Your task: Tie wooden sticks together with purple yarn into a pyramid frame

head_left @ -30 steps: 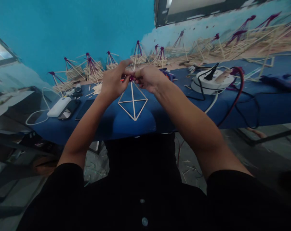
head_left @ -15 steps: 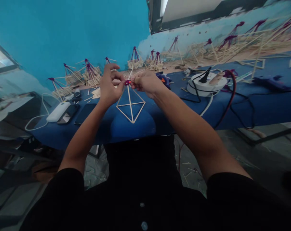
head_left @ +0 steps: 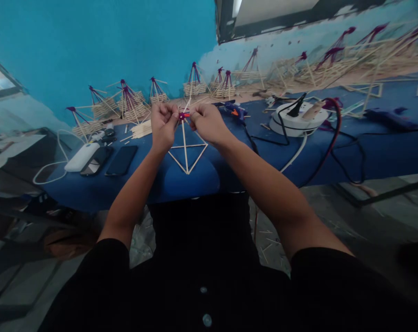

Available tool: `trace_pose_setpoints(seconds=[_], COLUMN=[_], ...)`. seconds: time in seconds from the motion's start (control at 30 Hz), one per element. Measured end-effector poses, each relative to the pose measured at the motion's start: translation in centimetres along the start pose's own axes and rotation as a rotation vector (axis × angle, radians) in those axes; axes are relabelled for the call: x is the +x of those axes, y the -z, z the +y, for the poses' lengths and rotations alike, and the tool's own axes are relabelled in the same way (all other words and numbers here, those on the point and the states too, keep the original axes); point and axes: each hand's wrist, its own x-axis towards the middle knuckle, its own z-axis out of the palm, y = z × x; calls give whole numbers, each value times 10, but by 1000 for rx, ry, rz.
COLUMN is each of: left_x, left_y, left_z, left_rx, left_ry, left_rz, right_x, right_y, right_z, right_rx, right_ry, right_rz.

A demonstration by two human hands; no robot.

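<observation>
Both hands — left hand [head_left: 163, 123], right hand [head_left: 206, 122] — pinch the purple binding [head_left: 183, 115] atop the stick frame [head_left: 187, 148] held above the blue table [head_left: 195, 177], seemingly mid-wrap — tightening evenly looks next.

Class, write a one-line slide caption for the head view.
Both hands, left hand and right hand, pinch the purple-wrapped tip of a stick pyramid above a blue table.

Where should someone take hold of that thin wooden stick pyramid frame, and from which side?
Grip the thin wooden stick pyramid frame at its purple-wrapped apex, coming from both sides, as the left hand and right hand do. All the sticks meet there; the open square base looks flimsy.
</observation>
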Motion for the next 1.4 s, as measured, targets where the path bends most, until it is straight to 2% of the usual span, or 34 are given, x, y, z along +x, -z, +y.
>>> trace_pose_setpoints(seconds=[0.13,0.27,0.43,0.6,0.8,1.13,1.4], left_x=[2,-1,-1,0,-6,-2,0], left_y=[8,12,9,10,9,31,29], left_z=[6,13,9,14,25,0,3], left_rx=[-6,2,11,70,135,246,204], left_ry=[2,-65,-62,-70,-76,-196,-141], left_rz=[97,28,17,-26,-30,-112,-89], right_x=[2,-3,-5,1,8,31,27], right_y=[8,14,5,-3,-3,-12,-11], right_z=[18,25,12,-2,-10,28,26], right_rx=[42,13,-32,-28,-66,-39,85], right_ry=[-79,19,185,169,257,400,349], right_rz=[109,108,85,22,-102,-135,-138])
